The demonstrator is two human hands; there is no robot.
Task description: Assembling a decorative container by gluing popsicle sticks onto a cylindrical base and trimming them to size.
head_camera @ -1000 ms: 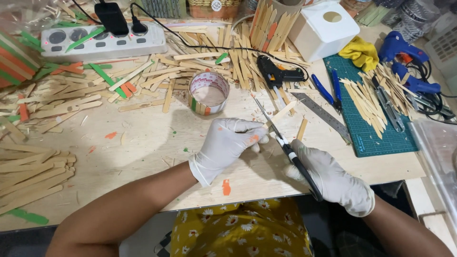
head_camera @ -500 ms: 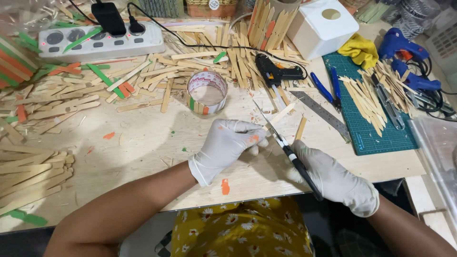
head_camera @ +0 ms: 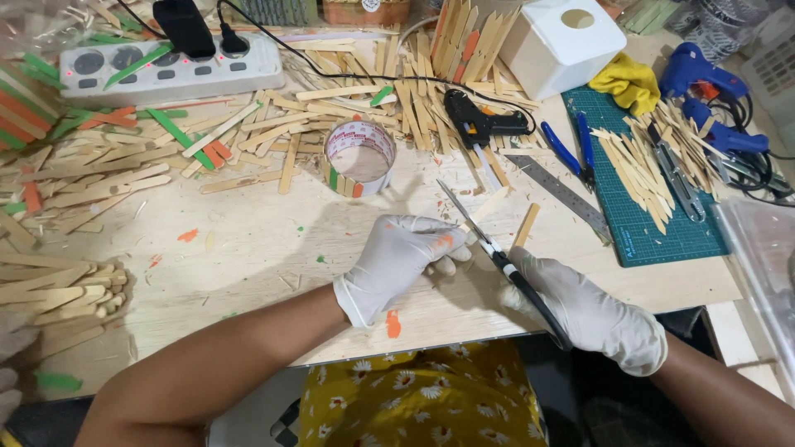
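Observation:
Both my hands wear white gloves. My right hand (head_camera: 592,310) grips the black handles of a pair of scissors (head_camera: 497,252), blades parted and pointing up-left. My left hand (head_camera: 397,261) pinches a wooden craft stick (head_camera: 487,205) at its near end, right by the blades. A second loose stick (head_camera: 525,225) lies just right of the blades. Behind my hands stands a tape roll (head_camera: 358,157) with coloured sticks stuck round its side.
Piles of plain and coloured craft sticks (head_camera: 157,161) cover the wooden table. A power strip (head_camera: 166,70) sits far left. A black glue gun (head_camera: 480,124), metal ruler (head_camera: 559,192), green cutting mat (head_camera: 654,223), blue glue guns (head_camera: 704,83) and a white box (head_camera: 563,41) lie to the right.
Almost nothing has moved. My hands, the scissors and the stick keep the same position near the table's front edge.

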